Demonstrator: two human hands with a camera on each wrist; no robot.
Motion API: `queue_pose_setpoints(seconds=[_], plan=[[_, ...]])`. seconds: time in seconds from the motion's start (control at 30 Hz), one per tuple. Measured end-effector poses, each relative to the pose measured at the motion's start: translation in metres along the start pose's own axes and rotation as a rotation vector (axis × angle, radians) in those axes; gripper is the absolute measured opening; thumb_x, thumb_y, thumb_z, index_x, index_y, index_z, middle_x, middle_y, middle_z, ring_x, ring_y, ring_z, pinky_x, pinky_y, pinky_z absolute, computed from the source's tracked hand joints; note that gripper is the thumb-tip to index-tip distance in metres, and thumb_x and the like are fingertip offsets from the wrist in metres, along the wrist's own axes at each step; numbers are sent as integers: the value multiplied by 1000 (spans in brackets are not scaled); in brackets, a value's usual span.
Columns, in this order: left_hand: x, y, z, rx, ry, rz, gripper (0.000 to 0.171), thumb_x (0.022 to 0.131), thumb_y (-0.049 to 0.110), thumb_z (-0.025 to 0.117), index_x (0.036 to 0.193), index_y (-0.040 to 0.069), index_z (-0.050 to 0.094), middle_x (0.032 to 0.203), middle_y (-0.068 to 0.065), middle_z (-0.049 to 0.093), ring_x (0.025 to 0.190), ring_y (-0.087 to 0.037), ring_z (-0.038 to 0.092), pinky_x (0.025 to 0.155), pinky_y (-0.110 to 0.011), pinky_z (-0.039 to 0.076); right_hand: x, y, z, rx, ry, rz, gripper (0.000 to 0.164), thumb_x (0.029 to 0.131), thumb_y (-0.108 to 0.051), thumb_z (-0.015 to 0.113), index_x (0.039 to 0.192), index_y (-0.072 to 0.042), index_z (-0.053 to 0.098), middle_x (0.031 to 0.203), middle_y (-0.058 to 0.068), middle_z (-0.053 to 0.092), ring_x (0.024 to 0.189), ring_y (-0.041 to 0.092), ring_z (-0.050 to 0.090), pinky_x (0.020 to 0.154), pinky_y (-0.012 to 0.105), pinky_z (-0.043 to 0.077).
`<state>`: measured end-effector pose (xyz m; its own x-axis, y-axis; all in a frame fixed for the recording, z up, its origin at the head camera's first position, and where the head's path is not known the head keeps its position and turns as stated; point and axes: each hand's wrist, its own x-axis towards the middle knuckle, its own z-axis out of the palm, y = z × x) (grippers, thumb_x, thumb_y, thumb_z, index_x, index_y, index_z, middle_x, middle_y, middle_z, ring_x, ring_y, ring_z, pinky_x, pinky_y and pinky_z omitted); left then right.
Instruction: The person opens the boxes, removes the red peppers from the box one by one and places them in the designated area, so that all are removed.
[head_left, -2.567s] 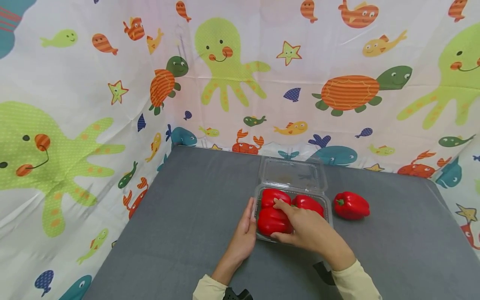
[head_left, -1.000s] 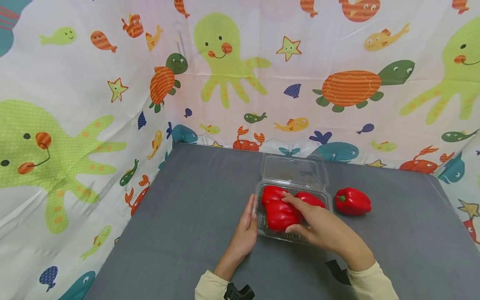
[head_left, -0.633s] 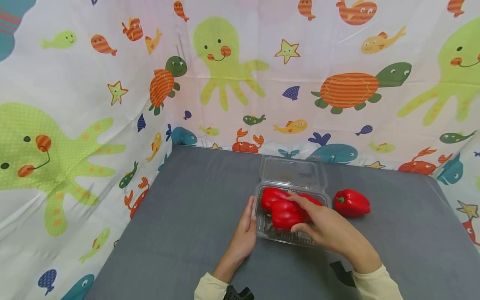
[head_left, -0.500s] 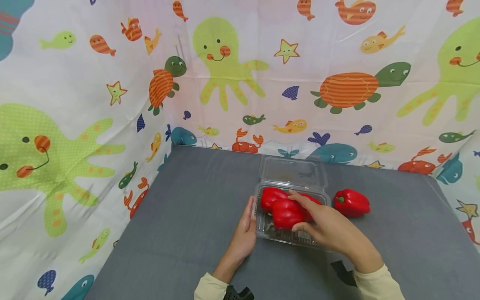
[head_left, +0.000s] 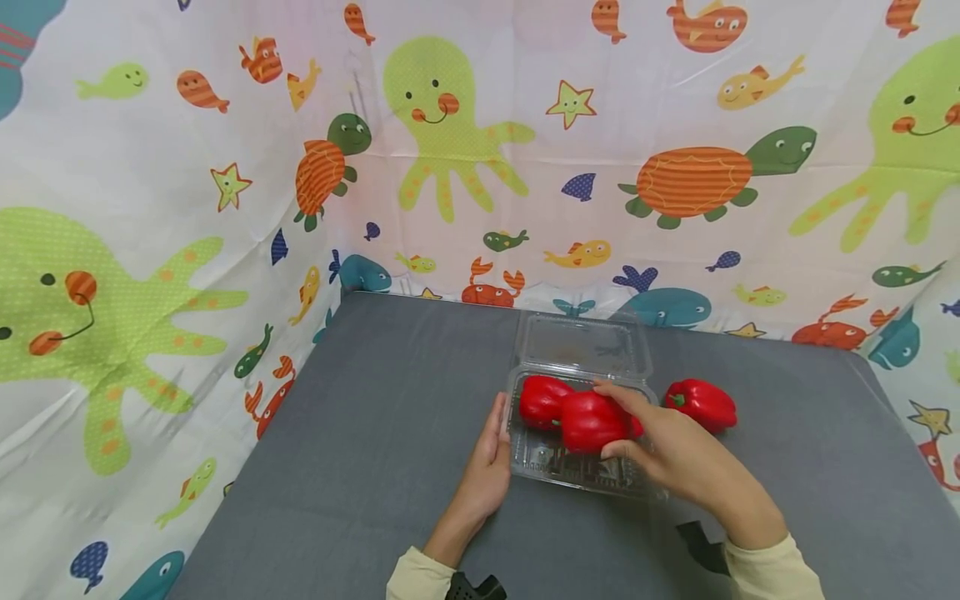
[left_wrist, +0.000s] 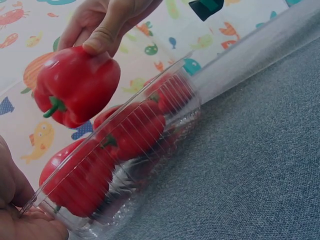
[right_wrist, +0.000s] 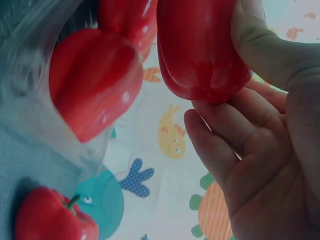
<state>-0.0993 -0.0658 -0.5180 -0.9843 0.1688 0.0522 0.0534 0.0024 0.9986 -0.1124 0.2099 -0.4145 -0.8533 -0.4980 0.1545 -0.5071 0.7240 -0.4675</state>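
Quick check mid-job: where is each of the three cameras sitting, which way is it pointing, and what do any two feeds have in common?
Head: looks forward and down at the grey table; both forearms, left hand, right hand.
Left wrist: low beside the clear box, looking along it; left palm edge, right hand's fingers.
Right wrist: under the right hand, looking up; palm and fingers.
Shared: all three show the lifted pepper.
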Motion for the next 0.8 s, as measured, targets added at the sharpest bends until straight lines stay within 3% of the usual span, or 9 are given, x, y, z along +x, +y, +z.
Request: queue_pose_setpoints(seconds=[0.23, 0.43, 0.8], plan=[[0, 0, -1, 15, 10, -17, 64, 113, 2, 37, 171, 12, 13, 178, -8, 13, 163, -22, 8, 131, -49, 8, -5, 10, -7, -24, 29, 1, 88, 86, -44, 87, 160, -19, 45, 134, 6, 72, 99, 20, 77, 83, 45, 65], [-1, -1, -1, 13, 5, -18, 63, 113, 3, 37, 171, 11, 12, 178, -7, 13, 163, -21, 8, 131, -48, 8, -11, 17, -13, -18, 51, 4, 88, 87, -41, 87, 161, -23, 43, 154, 9, 58, 112, 29, 74, 83, 48, 65], [1, -1, -1, 22, -1, -16, 63, 113, 4, 37, 171, 9, 12, 178, -6, 12, 163, -21, 7, 131, -49, 8, -20, 27, -22, -43, 85, 25, 86, 87, -33, 88, 160, -23, 44, 155, 10, 57, 118, 35, 70, 85, 52, 64]])
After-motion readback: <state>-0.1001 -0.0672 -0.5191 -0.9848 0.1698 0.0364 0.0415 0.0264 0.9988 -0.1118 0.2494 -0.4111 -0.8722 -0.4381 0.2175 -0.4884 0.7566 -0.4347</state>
